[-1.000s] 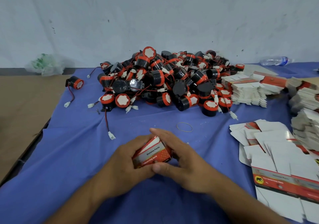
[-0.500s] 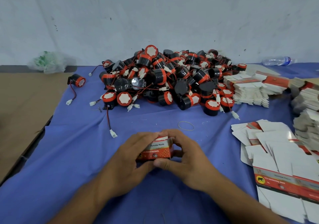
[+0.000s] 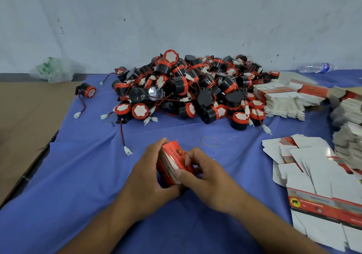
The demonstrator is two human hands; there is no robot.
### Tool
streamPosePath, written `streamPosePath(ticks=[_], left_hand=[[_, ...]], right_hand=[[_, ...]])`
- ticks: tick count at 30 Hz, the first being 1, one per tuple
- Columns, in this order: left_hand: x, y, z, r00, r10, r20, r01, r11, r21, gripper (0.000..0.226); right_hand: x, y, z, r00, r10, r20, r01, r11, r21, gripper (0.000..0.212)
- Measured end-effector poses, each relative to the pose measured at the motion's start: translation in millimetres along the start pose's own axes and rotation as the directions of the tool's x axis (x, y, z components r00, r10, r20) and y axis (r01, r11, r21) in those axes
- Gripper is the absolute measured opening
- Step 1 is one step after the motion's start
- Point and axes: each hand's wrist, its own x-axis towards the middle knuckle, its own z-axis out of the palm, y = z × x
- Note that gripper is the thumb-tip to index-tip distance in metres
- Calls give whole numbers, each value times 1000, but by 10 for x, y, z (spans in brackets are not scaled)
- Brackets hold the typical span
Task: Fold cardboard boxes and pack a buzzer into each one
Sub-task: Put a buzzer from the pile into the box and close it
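**One box held in both hands near the desk's (image 3: 78, 175) front edge.**
The left hand (image 3: 148, 177) curled round the red-and-white box (image 3: 173, 163), and the right hand (image 3: 205, 177) gripped its top. The box's lettering was too blurred to read. A flat box (image 3: 321, 204) at the right edge bore a black elephant on a yellow disc. Buzzers (image 3: 176, 85), black with red rims, lay heaped by the back edge, too many to count. A lone buzzer (image 3: 88, 90) sat apart on the left.

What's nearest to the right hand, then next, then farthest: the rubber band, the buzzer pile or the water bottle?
From the right hand:
1. Rubber band, just beyond it on the cloth.
2. Buzzer pile, farther back, in the middle.
3. Water bottle, far right, by the wall.
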Motion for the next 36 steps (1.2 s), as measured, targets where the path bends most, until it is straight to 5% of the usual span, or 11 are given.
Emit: streamPosePath(ticks=[14,18,24,31,36], left_hand=[[21,81,75,998,-28,-51,31,997,67,105],[27,63,78,997,-58,-54,62,995,77,104],[20,80,64,998,-35,-49,42,989,142,110],[24,131,42,999,25,-29,-20,986,165,107],[20,43,56,997,-48,-52,55,990,130,112]], right_hand=[[39,19,247,982,-78,-172,39,976,-215,18],[44,-15,213,993,-51,-105,41,995,-94,18],[114,-176,-53,1000,31,-4,-31,987,-158,16],[157,-235,-216,970,209,122,-225,964,139,24],[194,-245,-144,975,218,38,-216,975,-47,14]])
